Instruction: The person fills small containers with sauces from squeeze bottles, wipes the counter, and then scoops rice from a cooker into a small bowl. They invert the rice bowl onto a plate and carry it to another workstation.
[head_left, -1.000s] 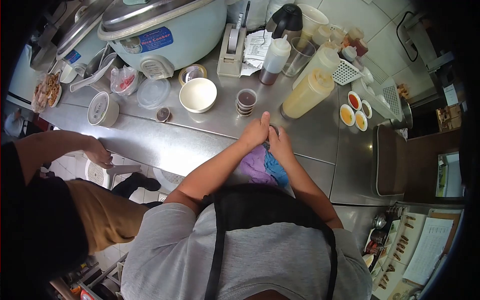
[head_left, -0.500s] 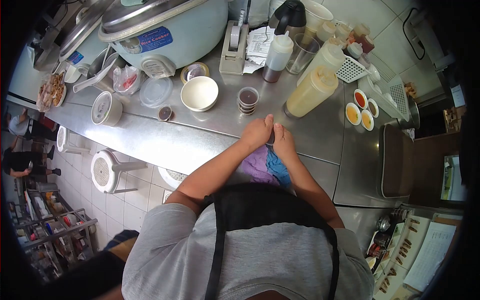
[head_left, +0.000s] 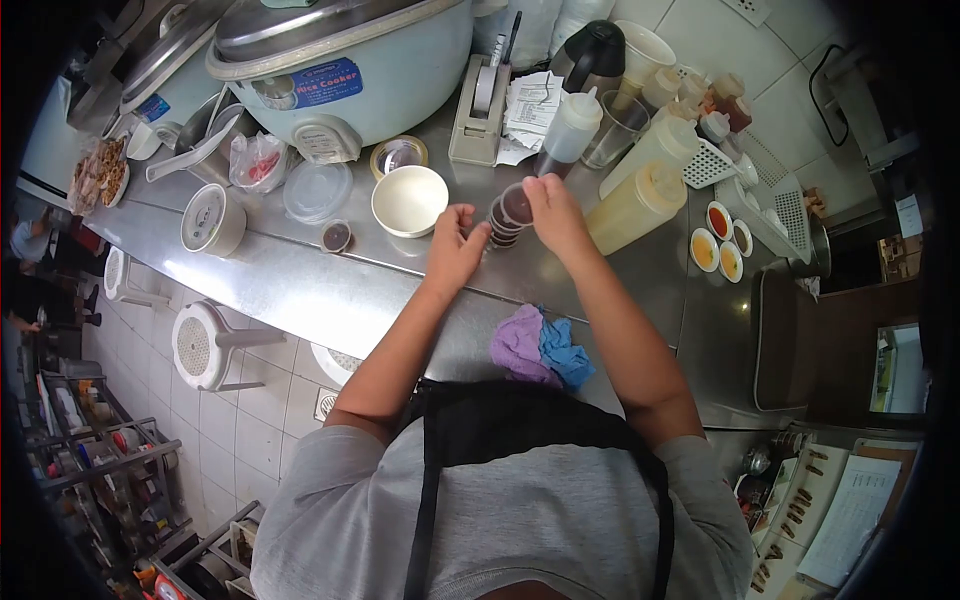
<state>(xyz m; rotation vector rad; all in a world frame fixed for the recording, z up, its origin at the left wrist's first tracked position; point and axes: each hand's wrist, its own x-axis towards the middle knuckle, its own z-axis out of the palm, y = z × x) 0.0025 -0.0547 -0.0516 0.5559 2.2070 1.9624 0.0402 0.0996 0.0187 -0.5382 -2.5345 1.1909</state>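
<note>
A small clear sauce cup (head_left: pixel 515 206) of dark liquid is pinched at its right side by my right hand (head_left: pixel 558 218). It overlaps the top of a stack of similar cups (head_left: pixel 503 237) standing on the steel counter. Left of that stack, my left hand (head_left: pixel 457 248) has its thumb apart from its curled fingers and holds nothing; the thumb tip is right at the stack's side. A white bowl (head_left: pixel 410 202) sits just beyond my left fingers. Close to my right hand stand a squeeze bottle of pale yellow sauce (head_left: pixel 637 210) and one with dark liquid (head_left: pixel 570 130).
Purple cloth (head_left: pixel 520 343) and blue cloth (head_left: pixel 566 354) lie near the counter's front edge. A large rice cooker (head_left: pixel 340 80) stands at the back left. Leftward are a lone sauce cup (head_left: pixel 336 236), a lid (head_left: pixel 318 190) and a white tub (head_left: pixel 213 220). Several sauce dishes (head_left: pixel 704 250) sit at right.
My hands have come apart and moved forward from the counter's front edge to the cup stack. My right hand has taken hold of a sauce cup. Both cloths are now uncovered.
</note>
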